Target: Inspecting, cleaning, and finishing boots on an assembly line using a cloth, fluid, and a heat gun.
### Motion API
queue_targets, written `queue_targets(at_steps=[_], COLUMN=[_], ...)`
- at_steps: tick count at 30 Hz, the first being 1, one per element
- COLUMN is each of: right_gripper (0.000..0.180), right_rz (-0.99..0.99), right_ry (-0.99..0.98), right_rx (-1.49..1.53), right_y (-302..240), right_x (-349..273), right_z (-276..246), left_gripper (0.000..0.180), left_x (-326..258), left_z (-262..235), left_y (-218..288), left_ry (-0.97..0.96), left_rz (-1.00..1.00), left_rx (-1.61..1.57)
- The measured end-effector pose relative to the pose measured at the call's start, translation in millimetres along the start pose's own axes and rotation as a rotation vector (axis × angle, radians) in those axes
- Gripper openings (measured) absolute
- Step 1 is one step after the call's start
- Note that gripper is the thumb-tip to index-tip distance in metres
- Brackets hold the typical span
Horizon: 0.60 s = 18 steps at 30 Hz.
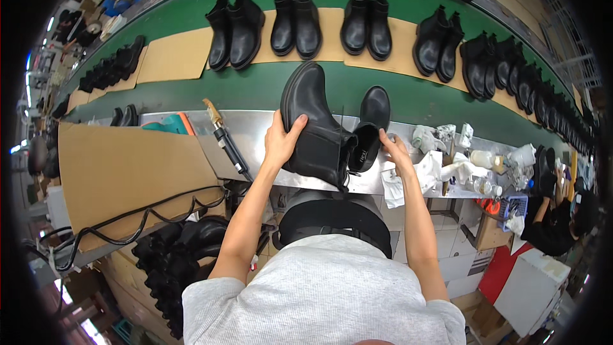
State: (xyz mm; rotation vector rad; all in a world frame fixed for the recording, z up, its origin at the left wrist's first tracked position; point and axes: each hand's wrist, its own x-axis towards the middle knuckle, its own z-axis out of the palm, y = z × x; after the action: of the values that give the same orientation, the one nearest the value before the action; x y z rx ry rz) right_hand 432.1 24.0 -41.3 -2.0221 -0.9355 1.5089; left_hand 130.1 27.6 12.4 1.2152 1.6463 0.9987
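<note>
With our left hand [284,140] closed on its side, we hold the first boot [316,131] over the desk [252,129], toe away from us; the second boot [375,108], similarly aligned, lies nearer our right hand [398,153], whose closure we cannot tell.

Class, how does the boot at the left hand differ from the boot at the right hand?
The left-hand boot shows its side; the right-hand boot shows its open top and inside. The left-hand boot looks bigger in the picture than the right-hand boot. Both are black, toes pointing away.
</note>
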Motion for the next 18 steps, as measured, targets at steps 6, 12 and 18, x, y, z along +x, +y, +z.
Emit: queue_targets(at_steps=[6, 12, 18], right_gripper=[0.085, 0.047, 0.034], right_rz=[-0.270, -0.023, -0.080], right_ry=[-0.152, -0.345, -0.380], right_rx=[0.322, 0.679, 1.006], right_y=[-2.3, -17.8, 10.5], right_x=[13.3, 12.6, 19.3], right_z=[38.9, 38.0, 33.6], left_gripper=[0.074, 0.083, 0.067], left_x=[23.4, 49.1, 48.2], left_z=[-2.3, 3.8, 15.4], left_y=[-0.5, -3.7, 27.5], left_ry=[0.009, -0.255, -0.446], left_rz=[-0.133, -0.461, -0.165], left_rx=[0.495, -0.392, -0.523])
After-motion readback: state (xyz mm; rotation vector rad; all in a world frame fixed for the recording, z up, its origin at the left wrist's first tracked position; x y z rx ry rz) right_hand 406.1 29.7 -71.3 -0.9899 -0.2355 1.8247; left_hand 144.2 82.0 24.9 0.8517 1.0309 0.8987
